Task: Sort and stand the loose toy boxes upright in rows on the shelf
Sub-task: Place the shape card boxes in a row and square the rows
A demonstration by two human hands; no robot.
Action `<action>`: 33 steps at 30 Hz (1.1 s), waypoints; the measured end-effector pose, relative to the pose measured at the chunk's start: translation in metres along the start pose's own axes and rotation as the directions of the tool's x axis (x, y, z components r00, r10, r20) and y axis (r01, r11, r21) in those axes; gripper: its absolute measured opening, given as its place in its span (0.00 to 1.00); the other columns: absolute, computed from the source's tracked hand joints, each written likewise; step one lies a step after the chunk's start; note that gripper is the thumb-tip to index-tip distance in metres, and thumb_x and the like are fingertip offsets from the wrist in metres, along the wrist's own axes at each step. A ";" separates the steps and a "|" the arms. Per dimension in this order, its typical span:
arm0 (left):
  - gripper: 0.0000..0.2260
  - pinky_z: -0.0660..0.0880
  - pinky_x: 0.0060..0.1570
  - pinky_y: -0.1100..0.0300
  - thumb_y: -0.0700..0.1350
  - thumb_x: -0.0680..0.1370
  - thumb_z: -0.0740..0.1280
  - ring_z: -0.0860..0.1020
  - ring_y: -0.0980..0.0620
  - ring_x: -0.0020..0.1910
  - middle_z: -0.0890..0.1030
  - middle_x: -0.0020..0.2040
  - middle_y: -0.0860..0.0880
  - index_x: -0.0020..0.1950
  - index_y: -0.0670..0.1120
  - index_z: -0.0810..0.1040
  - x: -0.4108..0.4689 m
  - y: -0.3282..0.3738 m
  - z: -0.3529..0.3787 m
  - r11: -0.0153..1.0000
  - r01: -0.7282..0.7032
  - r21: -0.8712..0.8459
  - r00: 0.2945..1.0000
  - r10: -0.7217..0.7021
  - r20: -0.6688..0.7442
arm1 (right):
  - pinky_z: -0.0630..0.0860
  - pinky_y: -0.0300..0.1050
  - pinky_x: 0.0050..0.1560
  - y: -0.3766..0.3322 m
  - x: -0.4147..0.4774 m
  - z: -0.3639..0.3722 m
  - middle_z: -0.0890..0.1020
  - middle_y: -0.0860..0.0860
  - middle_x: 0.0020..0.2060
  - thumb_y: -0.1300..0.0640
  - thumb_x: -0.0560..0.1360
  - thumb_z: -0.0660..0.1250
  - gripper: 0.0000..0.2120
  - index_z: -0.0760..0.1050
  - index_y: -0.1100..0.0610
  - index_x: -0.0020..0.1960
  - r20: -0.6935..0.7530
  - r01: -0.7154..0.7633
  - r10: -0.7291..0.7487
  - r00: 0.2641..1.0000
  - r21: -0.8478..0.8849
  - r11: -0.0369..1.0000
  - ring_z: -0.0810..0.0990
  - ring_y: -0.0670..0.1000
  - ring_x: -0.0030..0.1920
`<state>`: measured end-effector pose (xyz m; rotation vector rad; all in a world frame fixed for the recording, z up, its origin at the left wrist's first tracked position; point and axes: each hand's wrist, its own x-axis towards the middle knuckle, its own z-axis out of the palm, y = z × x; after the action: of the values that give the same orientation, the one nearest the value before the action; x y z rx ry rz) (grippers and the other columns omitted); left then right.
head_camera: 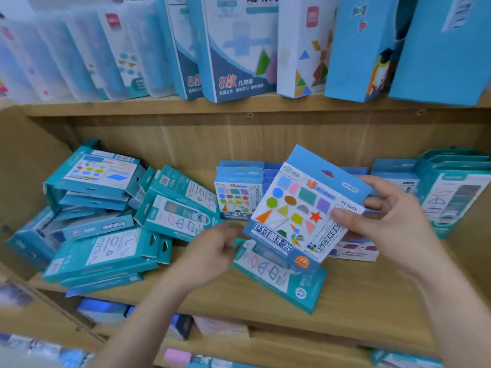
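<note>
My right hand (388,221) grips a blue-and-white box of coloured shapes (300,208), tilted above the wooden shelf (358,309). Under it a teal box (279,277) lies flat near the shelf's front edge. My left hand (212,251) is blurred, with its fingers at the teal box's left end and the held box's lower corner; whether it grips either is unclear. Behind the held box a row of matching shape boxes (237,193) stands upright. A loose heap of teal boxes (106,216) fills the shelf's left side.
More teal boxes (451,192) stand upright at the right end. A flat box (356,248) lies behind my right hand. The shelf above holds tall blue and white boxes (239,46). Lower shelves hold other packets (220,328).
</note>
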<state>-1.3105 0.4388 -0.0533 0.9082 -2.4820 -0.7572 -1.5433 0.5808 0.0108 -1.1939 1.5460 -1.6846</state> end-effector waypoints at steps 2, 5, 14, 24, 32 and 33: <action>0.10 0.72 0.58 0.56 0.47 0.74 0.62 0.74 0.50 0.62 0.78 0.61 0.52 0.50 0.52 0.81 0.019 -0.020 -0.017 0.910 -0.023 0.413 0.997 -0.009 0.076 | 0.82 0.45 0.35 -0.005 0.014 0.017 0.86 0.50 0.40 0.63 0.63 0.74 0.18 0.75 0.53 0.51 -0.021 0.048 -0.046 0.999 0.061 0.997 0.85 0.50 0.36; 0.14 0.59 0.70 0.43 0.55 0.76 0.62 0.67 0.49 0.69 0.70 0.68 0.52 0.61 0.58 0.75 0.039 -0.043 -0.016 0.661 -0.136 0.738 0.944 -0.139 0.299 | 0.82 0.46 0.35 -0.008 0.039 0.053 0.84 0.51 0.39 0.66 0.66 0.74 0.17 0.71 0.52 0.47 -0.008 0.126 -0.126 0.992 0.051 0.991 0.84 0.48 0.37; 0.21 0.49 0.69 0.33 0.54 0.79 0.61 0.54 0.43 0.73 0.53 0.76 0.47 0.71 0.62 0.61 0.041 -0.098 -0.040 0.344 -0.297 0.891 0.910 -0.181 0.373 | 0.76 0.47 0.47 0.022 0.094 0.110 0.82 0.50 0.42 0.59 0.69 0.74 0.17 0.70 0.46 0.49 0.175 0.245 -0.178 0.968 -0.534 0.809 0.80 0.52 0.45; 0.38 0.55 0.67 0.38 0.53 0.73 0.64 0.54 0.44 0.72 0.50 0.77 0.50 0.77 0.51 0.48 0.050 -0.086 -0.069 0.433 -0.083 0.897 0.912 -0.329 0.243 | 0.67 0.51 0.58 0.046 0.106 0.137 0.74 0.52 0.57 0.47 0.72 0.70 0.24 0.69 0.53 0.64 0.257 0.311 -0.195 0.947 -0.887 0.342 0.67 0.54 0.64; 0.36 0.45 0.68 0.32 0.59 0.73 0.62 0.50 0.43 0.74 0.53 0.75 0.47 0.77 0.53 0.50 0.063 -0.077 -0.067 0.277 -0.153 0.949 0.858 -0.439 0.267 | 0.57 0.57 0.62 0.064 0.112 0.143 0.62 0.53 0.68 0.53 0.66 0.74 0.29 0.69 0.53 0.64 0.328 0.353 -0.228 0.917 -0.932 0.077 0.54 0.54 0.69; 0.36 0.45 0.68 0.33 0.60 0.73 0.61 0.50 0.43 0.74 0.53 0.75 0.47 0.77 0.53 0.51 0.064 -0.077 -0.068 0.267 -0.164 0.950 0.855 -0.441 0.272 | 0.57 0.59 0.61 0.065 0.113 0.144 0.62 0.54 0.69 0.57 0.63 0.75 0.34 0.66 0.50 0.66 0.342 0.362 -0.218 0.914 -0.931 0.054 0.55 0.55 0.70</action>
<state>-1.2852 0.3219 -0.0360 1.4647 -3.3270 0.8868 -1.4787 0.4037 -0.0336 -2.3398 2.5961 -0.3821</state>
